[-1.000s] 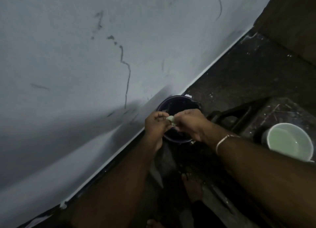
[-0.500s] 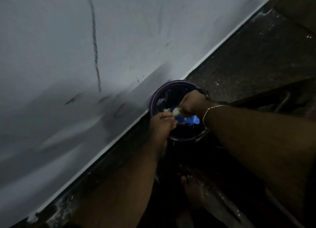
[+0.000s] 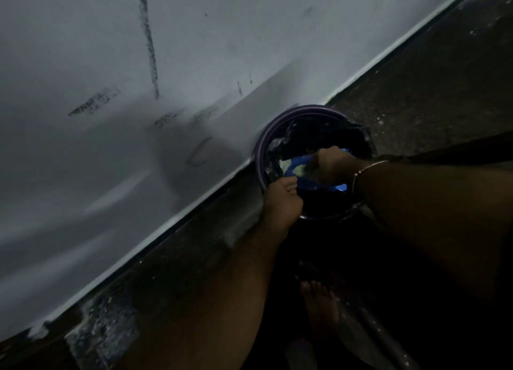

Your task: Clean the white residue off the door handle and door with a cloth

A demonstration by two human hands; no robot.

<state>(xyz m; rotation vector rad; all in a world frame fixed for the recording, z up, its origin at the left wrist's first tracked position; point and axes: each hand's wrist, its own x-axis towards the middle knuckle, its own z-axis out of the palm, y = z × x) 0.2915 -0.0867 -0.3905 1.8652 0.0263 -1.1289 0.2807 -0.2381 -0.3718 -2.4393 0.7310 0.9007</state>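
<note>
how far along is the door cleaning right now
Nothing looks cleaned yet: no door or handle is in view. In hand: both hands, left and right, reach into the purple bucket by the wall, apparently wetting something pale. All the wiping remains.

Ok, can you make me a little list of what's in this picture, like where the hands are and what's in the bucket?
left hand: on the bucket's near rim
right hand: reaching inside the bucket
bucket: purple, on the floor against the wall
inside bucket: blue container, pale cloth; too dark to be sure
wall: white, dark scuff marks
grip: unclear
</note>
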